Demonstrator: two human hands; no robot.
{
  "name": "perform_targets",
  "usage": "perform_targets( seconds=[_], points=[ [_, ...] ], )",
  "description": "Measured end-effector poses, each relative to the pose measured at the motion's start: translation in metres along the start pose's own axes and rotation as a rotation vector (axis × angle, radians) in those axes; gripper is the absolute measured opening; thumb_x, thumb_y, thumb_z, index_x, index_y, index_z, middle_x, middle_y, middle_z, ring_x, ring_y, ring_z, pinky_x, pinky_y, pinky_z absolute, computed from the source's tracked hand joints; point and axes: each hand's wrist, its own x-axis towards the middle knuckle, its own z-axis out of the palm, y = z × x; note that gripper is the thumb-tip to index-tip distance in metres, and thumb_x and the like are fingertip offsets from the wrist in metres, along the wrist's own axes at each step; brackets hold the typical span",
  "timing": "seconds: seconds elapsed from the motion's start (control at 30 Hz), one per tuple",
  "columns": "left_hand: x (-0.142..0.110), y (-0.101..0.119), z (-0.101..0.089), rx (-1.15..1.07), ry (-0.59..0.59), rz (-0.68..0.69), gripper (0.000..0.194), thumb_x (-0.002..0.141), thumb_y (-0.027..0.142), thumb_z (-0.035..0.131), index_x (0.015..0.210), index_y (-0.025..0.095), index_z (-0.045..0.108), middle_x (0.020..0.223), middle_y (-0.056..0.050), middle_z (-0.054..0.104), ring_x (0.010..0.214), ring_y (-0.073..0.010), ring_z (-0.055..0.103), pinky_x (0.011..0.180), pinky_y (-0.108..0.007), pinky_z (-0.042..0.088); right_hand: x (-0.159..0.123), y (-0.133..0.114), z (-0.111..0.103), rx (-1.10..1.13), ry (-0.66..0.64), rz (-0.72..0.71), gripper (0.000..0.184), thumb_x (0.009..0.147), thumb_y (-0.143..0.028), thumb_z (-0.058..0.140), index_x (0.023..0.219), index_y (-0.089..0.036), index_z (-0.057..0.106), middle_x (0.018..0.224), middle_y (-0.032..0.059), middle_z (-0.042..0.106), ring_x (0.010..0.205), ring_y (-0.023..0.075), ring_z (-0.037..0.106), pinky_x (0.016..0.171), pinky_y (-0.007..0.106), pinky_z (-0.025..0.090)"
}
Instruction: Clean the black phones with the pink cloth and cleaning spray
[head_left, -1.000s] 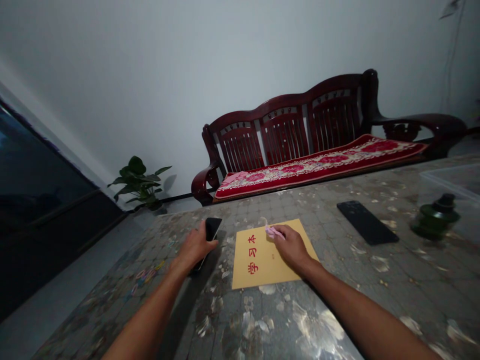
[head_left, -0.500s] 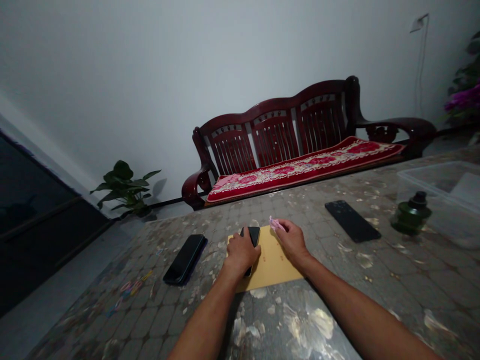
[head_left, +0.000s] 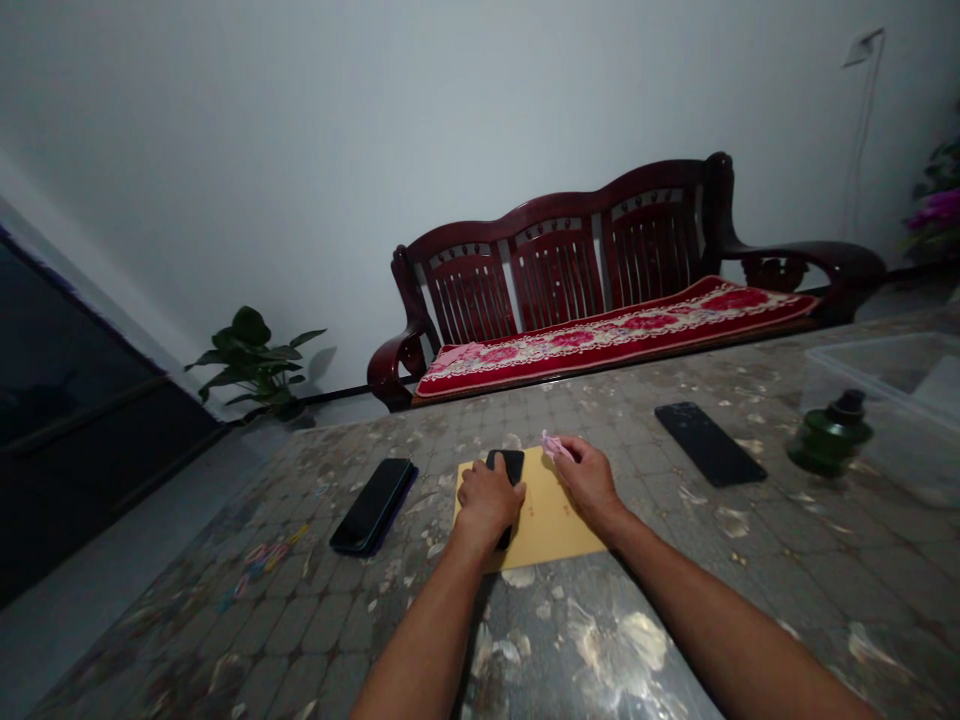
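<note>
My left hand [head_left: 489, 500] is closed over a black smartphone [head_left: 513, 462] lying on the left part of a yellow exercise book [head_left: 551, 530]. Its fingers lie across the phone, with the thumb along the right side, and cover most of it. At the book's upper right, my right hand [head_left: 590, 482] pinches a crumpled pink cloth [head_left: 555, 447] between thumb and fingers. Left of the book lies another black phone [head_left: 373, 505], with a purple edge showing underneath. The book's red lettering is hidden by my left hand and the phone.
A dark flat slab [head_left: 709, 443] lies to the right, beside a green bottle [head_left: 830, 437] and a clear plastic box [head_left: 900, 345]. Small coloured loops [head_left: 262, 558] are scattered at the left of the patterned table [head_left: 600, 650]. Behind stand a wooden bench [head_left: 555, 270] and a plant [head_left: 251, 360].
My left hand has carried the phone rightward from the bare table onto the exercise book. The other phone is now uncovered. My right hand keeps the pink cloth near the book's upper edge.
</note>
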Motion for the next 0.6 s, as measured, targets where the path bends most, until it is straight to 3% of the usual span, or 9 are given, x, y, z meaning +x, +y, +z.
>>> perform_targets(
  seconds=[0.33, 0.47, 0.6],
  points=[
    [-0.006, -0.015, 0.003, -0.09, 0.034, 0.034, 0.071, 0.093, 0.052, 0.056, 0.153, 0.019, 0.04, 0.135, -0.026, 0.057, 0.123, -0.0418, 0.057, 0.092, -0.046, 0.049, -0.01, -0.005, 0.001, -0.103, -0.054, 0.007, 0.034, 0.075, -0.044, 0.066, 0.095, -0.018, 0.076, 0.094, 0.0069, 0.077, 0.086, 0.0247, 0.068, 0.075, 0.032, 0.05],
    [-0.008, -0.046, 0.007, -0.253, 0.014, 0.14, 0.065, 0.096, 0.045, 0.053, 0.153, 0.019, 0.038, 0.131, -0.022, 0.06, 0.116, -0.0361, 0.063, 0.094, -0.042, 0.048, -0.011, -0.001, 0.002, -0.117, -0.054, 0.028, 0.038, 0.075, -0.045, 0.068, 0.101, -0.017, 0.072, 0.092, 0.0079, 0.076, 0.082, 0.0233, 0.068, 0.072, 0.032, 0.049],
    [-0.011, -0.086, 0.018, -0.51, -0.029, 0.371, 0.068, 0.088, 0.034, 0.065, 0.151, 0.028, 0.041, 0.134, -0.011, 0.061, 0.126, -0.0275, 0.057, 0.105, -0.035, 0.043, -0.011, -0.001, 0.0, -0.151, -0.092, 0.031, 0.037, 0.078, -0.048, 0.068, 0.099, -0.018, 0.071, 0.09, 0.0064, 0.075, 0.079, 0.0217, 0.066, 0.071, 0.03, 0.048]
  ],
)
